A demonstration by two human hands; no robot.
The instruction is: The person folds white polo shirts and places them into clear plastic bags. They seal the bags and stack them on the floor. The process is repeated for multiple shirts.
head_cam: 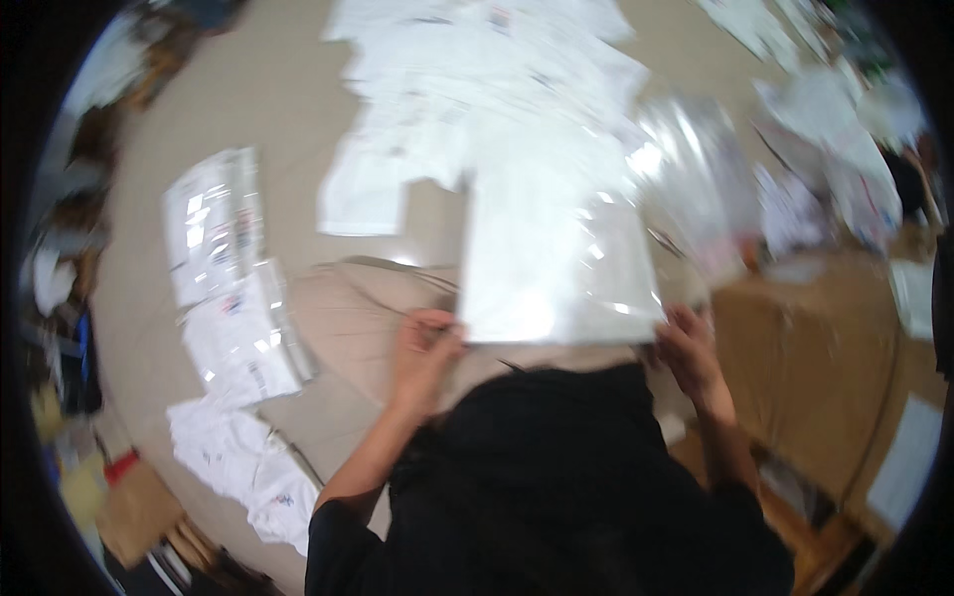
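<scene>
A flat white bundle, apparently a folded garment, lies before me with glossy clear plastic over at least its right side. My left hand pinches its near left corner between thumb and fingers. At the near right corner, my right hand grips the edge in the same way. Beyond it, white garments with small prints are spread overlapping on the floor. A sheaf of clear plastic bags lies just right of the bundle. Blur hides how far the plastic covers the fabric.
On the left, white garments in clear bags lie in a row on the tiled floor, with unbagged white garments nearer me. A cardboard box stands at my right. Paper bags and clutter line the left edge.
</scene>
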